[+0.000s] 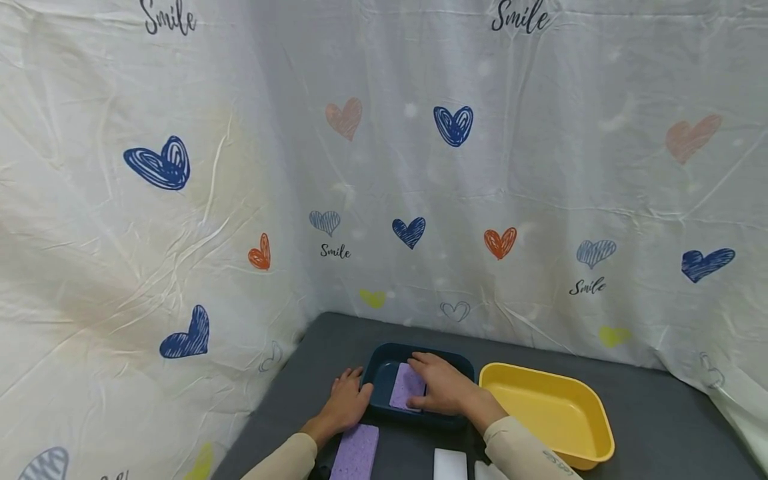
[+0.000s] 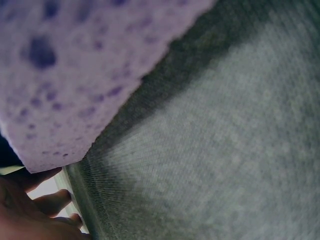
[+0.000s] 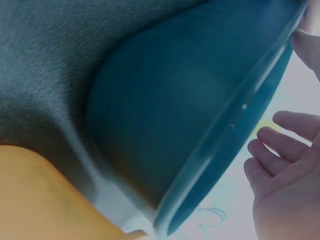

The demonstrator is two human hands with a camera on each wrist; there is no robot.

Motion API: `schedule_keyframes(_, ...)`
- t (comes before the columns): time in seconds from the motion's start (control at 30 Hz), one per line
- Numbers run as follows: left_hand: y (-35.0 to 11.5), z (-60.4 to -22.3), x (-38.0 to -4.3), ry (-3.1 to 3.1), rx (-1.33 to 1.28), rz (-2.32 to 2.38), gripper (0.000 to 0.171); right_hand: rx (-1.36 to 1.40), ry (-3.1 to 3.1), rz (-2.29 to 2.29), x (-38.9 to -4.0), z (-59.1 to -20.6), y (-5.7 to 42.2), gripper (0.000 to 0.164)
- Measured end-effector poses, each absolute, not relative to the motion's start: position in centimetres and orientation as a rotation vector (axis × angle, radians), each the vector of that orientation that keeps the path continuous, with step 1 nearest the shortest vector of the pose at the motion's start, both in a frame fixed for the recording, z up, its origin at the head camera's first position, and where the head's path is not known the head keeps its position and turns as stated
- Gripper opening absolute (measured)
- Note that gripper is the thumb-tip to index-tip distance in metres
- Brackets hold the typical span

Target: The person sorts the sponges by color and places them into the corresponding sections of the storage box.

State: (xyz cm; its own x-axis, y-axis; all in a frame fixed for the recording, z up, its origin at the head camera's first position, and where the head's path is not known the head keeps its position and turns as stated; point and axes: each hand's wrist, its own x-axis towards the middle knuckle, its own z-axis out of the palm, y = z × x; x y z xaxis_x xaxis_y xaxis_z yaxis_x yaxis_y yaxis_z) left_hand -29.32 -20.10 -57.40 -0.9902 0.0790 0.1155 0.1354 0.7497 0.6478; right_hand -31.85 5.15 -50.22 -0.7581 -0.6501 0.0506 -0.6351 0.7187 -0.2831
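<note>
A dark blue rectangular tub stands on the grey table, with a light purple sponge inside it. My right hand reaches over the tub, fingers and thumb spread beside the sponge and partly covering it. In the right wrist view, the fingers are loosely extended above the tub's rim, and the sponge is hidden there. At the tub's left end, my left hand rests by the rim with relaxed fingers. Another purple sponge, longer in view, lies below the left hand and looms close in the left wrist view.
A yellow tub stands right of the blue one, under the right forearm's side. Near the bottom edge lie a white block and a second white piece, partly behind the right sleeve. A curtain with printed hearts borders the table.
</note>
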Motion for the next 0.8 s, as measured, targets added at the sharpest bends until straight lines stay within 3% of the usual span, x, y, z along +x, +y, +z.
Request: schedule_keyframes(0.8, -20.0, -57.3, -29.4, -2.873, -0.167, -1.058, 0.051, -1.166, 2.818, -0.483, -29.1, -48.9, 4.5, 0.081)
